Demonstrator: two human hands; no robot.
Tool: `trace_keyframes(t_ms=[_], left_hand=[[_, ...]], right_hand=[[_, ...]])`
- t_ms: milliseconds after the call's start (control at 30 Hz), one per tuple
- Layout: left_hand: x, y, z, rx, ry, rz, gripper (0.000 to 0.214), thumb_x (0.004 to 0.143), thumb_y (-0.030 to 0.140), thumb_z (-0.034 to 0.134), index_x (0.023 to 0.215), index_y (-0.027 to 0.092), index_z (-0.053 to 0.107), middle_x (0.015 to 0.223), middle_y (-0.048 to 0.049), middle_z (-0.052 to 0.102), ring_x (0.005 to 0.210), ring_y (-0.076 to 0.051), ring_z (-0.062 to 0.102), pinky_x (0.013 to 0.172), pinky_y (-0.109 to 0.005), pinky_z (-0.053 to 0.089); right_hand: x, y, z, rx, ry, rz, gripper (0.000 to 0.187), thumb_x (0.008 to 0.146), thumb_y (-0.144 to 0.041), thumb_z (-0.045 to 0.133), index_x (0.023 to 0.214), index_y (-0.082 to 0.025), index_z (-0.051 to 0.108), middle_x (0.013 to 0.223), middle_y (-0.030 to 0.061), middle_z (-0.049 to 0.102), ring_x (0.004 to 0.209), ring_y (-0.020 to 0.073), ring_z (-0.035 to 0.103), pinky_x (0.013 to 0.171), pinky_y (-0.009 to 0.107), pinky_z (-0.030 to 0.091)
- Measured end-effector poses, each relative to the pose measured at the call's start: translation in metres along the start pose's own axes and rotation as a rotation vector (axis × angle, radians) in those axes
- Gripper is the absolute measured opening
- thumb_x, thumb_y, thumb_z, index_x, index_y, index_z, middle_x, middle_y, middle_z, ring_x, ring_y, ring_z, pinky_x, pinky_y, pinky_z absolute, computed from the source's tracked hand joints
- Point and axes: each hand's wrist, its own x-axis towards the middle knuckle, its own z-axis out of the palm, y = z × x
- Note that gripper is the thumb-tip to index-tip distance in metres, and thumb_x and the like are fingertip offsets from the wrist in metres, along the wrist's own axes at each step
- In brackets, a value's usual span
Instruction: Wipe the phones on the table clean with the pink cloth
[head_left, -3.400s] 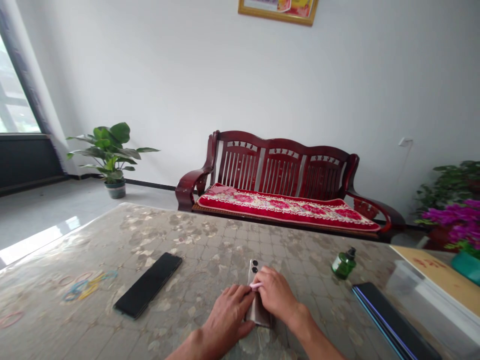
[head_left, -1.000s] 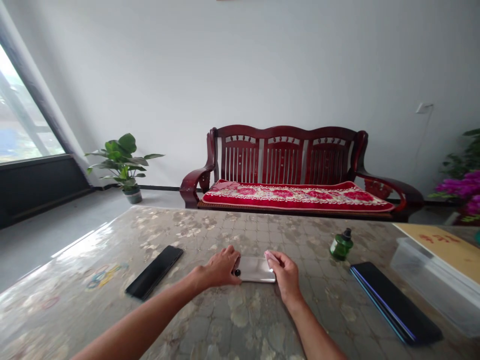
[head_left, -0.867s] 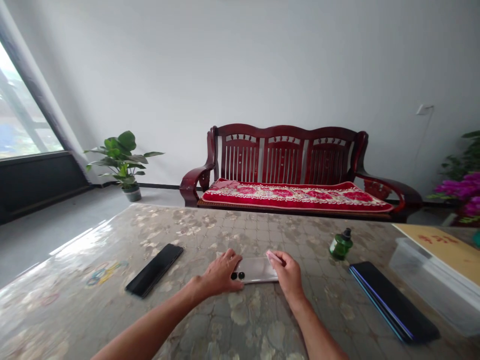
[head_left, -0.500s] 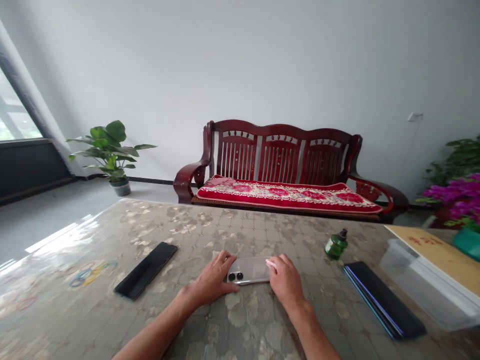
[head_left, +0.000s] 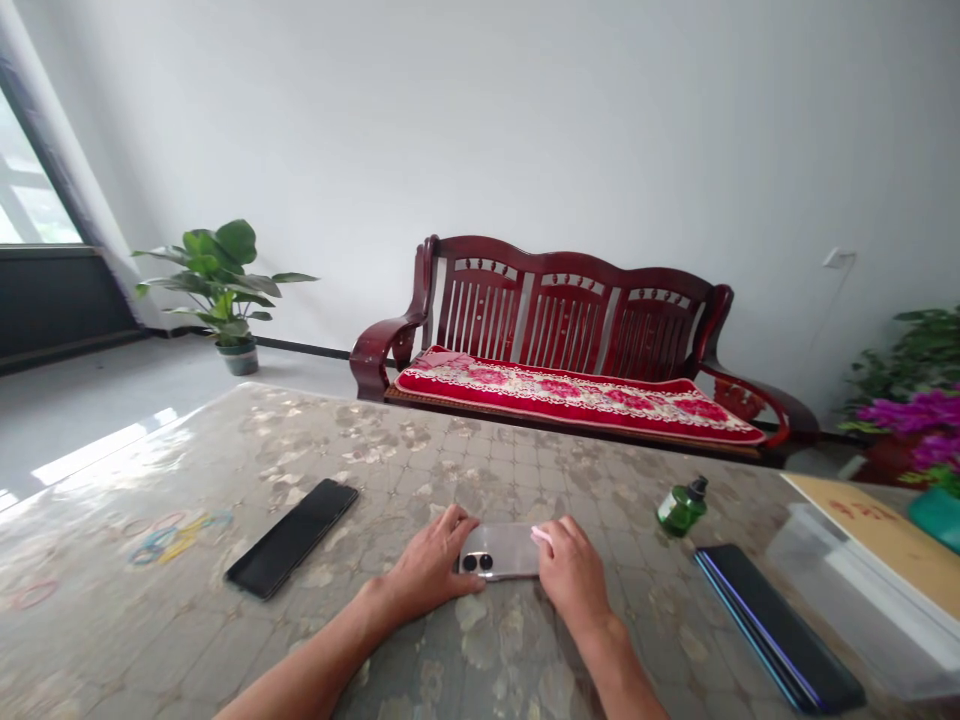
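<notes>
A silver phone [head_left: 501, 550] lies face down and sideways on the patterned table [head_left: 390, 460], its two camera lenses at the left end. My left hand [head_left: 429, 568] curls round that left end, fingers over the top edge and thumb under the lenses. My right hand [head_left: 571, 575] is closed at the phone's right end and pinches a small pink wipe [head_left: 539, 535] against it.
A black phone [head_left: 293, 538] lies to the left and another dark phone [head_left: 778, 626] to the right. A small green bottle [head_left: 682, 506] stands beyond the right hand. Coloured rubber bands [head_left: 169, 538] lie far left. A clear box [head_left: 870, 590] sits at the right edge.
The silver phone was turned from lengthwise to sideways, lenses now to the left. Over the last second both hands stay at its ends, and my left thumb has slid off the lenses.
</notes>
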Motion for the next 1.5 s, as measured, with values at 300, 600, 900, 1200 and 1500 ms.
trace_keyframes(t_ms=[300,600,900,1200,1500], left_hand=[[0.001,-0.003,0.005,0.003,0.025,0.020,0.061,0.070,0.039,0.071,0.125,0.024,0.049,0.120,-0.0064,0.051,0.106,-0.024,0.057,0.094,-0.032,0.045],[0.002,-0.002,0.002,-0.028,-0.009,-0.004,0.062,0.069,0.041,0.074,0.124,0.024,0.050,0.121,-0.0065,0.050,0.108,-0.025,0.056,0.093,-0.032,0.045],[0.004,-0.004,0.002,-0.040,-0.013,-0.012,0.060,0.068,0.042,0.076,0.120,0.025,0.052,0.119,-0.0053,0.051,0.103,-0.025,0.058,0.089,-0.030,0.046],[0.007,-0.003,-0.003,-0.063,-0.042,0.005,0.055,0.073,0.038,0.073,0.124,0.030,0.053,0.125,-0.0023,0.052,0.107,-0.023,0.059,0.090,-0.027,0.045],[0.020,-0.001,-0.011,0.011,-0.121,-0.014,0.052,0.070,0.034,0.075,0.119,0.028,0.057,0.124,-0.0034,0.054,0.105,-0.025,0.062,0.089,-0.028,0.047]], right_hand=[[-0.002,-0.026,0.013,0.090,-0.032,-0.125,0.026,0.087,-0.007,0.047,0.087,-0.023,0.067,0.091,0.0029,0.063,0.088,0.0147,0.060,0.077,0.022,0.040],[0.015,0.005,0.005,-0.117,0.020,0.001,0.022,0.086,-0.009,0.050,0.086,-0.023,0.067,0.090,0.0035,0.062,0.087,0.0166,0.060,0.071,0.023,0.039],[0.009,-0.030,0.012,0.052,-0.062,-0.167,0.026,0.086,-0.005,0.046,0.085,-0.024,0.064,0.090,0.0009,0.061,0.083,0.0131,0.060,0.072,0.022,0.038],[0.015,0.004,0.007,-0.071,0.008,0.012,0.024,0.086,-0.007,0.047,0.088,-0.022,0.065,0.093,0.0033,0.061,0.085,0.0147,0.060,0.070,0.022,0.039],[0.006,-0.017,0.011,0.105,-0.035,-0.130,0.030,0.085,-0.006,0.045,0.093,-0.025,0.068,0.092,0.0025,0.062,0.087,0.0141,0.062,0.075,0.021,0.042]])
